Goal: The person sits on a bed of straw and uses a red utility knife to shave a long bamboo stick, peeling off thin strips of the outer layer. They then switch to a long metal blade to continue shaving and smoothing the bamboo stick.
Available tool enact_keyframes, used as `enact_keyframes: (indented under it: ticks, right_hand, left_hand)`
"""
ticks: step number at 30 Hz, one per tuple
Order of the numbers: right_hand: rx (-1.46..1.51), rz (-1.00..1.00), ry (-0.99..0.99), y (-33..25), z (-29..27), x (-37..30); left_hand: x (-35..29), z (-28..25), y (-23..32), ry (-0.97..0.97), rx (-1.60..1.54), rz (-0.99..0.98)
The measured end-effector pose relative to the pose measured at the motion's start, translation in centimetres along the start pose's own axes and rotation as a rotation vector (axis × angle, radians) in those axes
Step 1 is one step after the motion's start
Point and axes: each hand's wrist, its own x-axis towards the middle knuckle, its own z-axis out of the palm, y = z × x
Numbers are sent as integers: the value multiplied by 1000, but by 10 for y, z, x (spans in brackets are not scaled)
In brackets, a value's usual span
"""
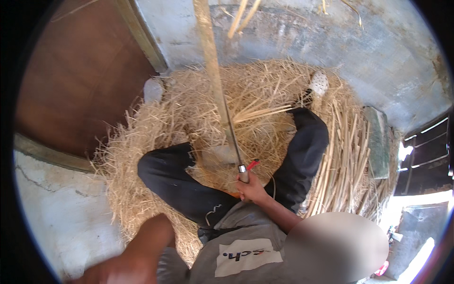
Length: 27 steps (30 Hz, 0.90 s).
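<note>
My right hand (253,188) is closed around the short grip of a long, straight tool (243,171) with a bright metal collar. A thin dark edge, perhaps a blade, runs up from the collar along a pale brown pole (210,52). Whether the two are joined, I cannot tell. A small red piece (254,163) juts out beside the collar. Low on the left, my left hand (111,273) is smeared by motion and partly cut off, its fingers unreadable. My dark-trousered legs are bent apart on dry straw-like shavings (156,123), with loose pale strips (265,112) between them.
Beside my right leg lies a bundle of pale split canes (338,161), next to a greenish slab (378,142). A grey-blue wall (364,52) rises ahead. On the left stand a brown door panel (85,80) and its frame. A blurred oval covers the lower right.
</note>
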Motion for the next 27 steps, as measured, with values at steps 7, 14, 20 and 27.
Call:
enact_keyframes:
  ticks: [7,14,20,27]
  right_hand:
    - [35,-50,-25,6,-10,3]
    - [62,-38,-27,4,-8,1]
    - [56,-40,-36,2,-9,0]
    - [69,-39,7,1,-9,0]
  left_hand:
    - [-126,-66,-51,624,-37,-783]
    - [-137,-60,-57,587,19,-806]
    - [-141,-54,-61,624,287,-947]
    - [-147,-52,-62,559,125,-1015]
